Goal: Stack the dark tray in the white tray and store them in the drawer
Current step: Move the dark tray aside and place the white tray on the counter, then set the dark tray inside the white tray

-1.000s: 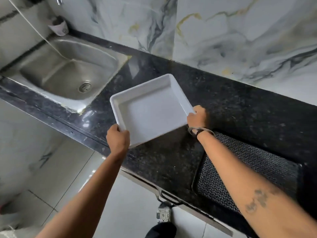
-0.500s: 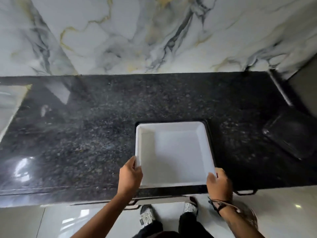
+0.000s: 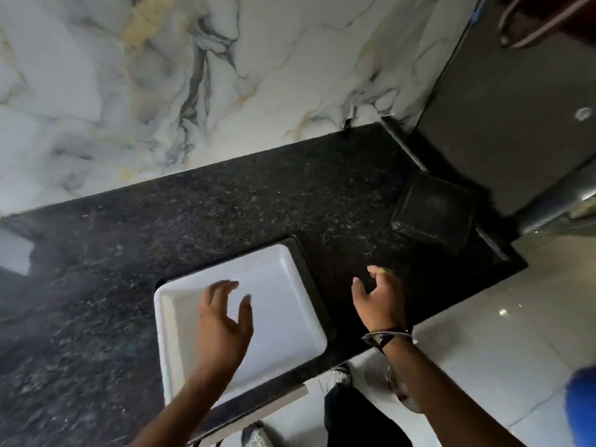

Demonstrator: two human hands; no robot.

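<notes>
A square white tray point(image 3: 283, 285) rests on a dark textured mat near the front edge of the black granite counter point(image 3: 161, 221). My left hand point(image 3: 222, 324) hovers over the tray, fingers spread, holding nothing. To the right of the tray my right hand point(image 3: 380, 298) is over the bare counter, fingers apart and empty, a band on its wrist. The dark tray point(image 3: 433, 211) lies at the counter's far right end, well beyond my right hand and close to a dark appliance.
A marble wall point(image 3: 193, 75) backs the counter. A tall dark appliance point(image 3: 516, 117) stands to the right of the counter's end. Below the front edge are a pale tiled floor point(image 3: 500, 350) and my shoes. A blue object point(image 3: 583, 404) shows at the lower right.
Both hands have let go of the white tray, which now rests on the mat. My right hand has moved right, towards the dark tray. The view has swung right.
</notes>
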